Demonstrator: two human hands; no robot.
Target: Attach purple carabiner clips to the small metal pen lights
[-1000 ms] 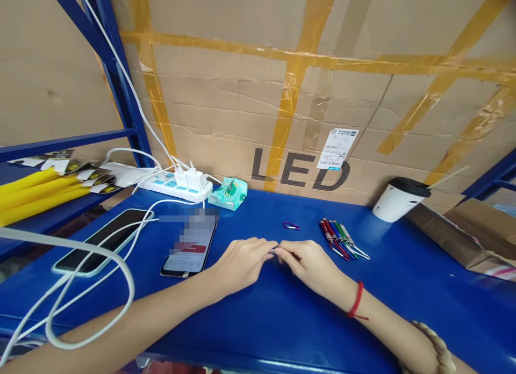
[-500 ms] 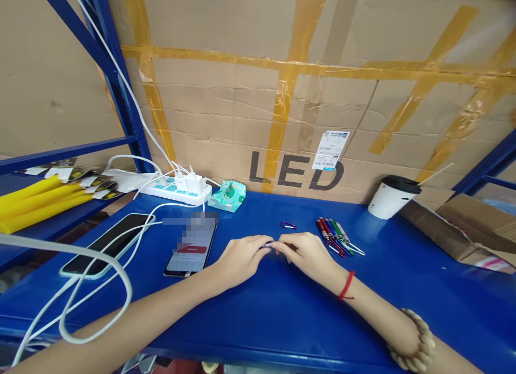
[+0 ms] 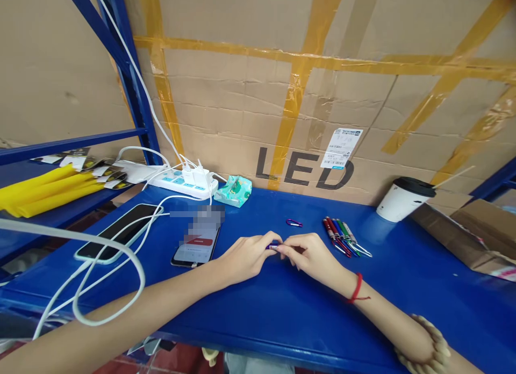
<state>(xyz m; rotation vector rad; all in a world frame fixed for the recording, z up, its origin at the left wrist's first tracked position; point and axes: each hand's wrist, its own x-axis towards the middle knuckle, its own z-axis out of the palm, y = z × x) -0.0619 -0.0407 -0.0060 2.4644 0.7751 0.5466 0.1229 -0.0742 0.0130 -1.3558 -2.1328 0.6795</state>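
Note:
Over the blue table, my left hand (image 3: 250, 256) and my right hand (image 3: 310, 256) meet, fingertips almost touching. Between them is a small purple penlight tube (image 3: 272, 247) with a pale label, mostly covered by my fingers. The left thumb and forefinger pinch one end; the right thumb and forefinger close on the other. Just beyond my hands lies a purple carabiner clip (image 3: 294, 223). To the right of it rests a row of several slim penlights (image 3: 341, 235) in red, blue, green and silver, with carabiner clips on their near ends.
Left are two phones (image 3: 121, 235) (image 3: 197, 242), white charging cables (image 3: 141, 277) and a power strip (image 3: 189, 185). A green tissue pack (image 3: 237, 191) sits behind. On the right stand a lidded cup (image 3: 403, 201) and an open cardboard box (image 3: 455, 237). A large carton (image 3: 234, 116) walls the back.
The view has shifted a little, so the scene sits slightly further right. Both hands still pinch the purple tube, and a bit more of its label shows between the fingers.

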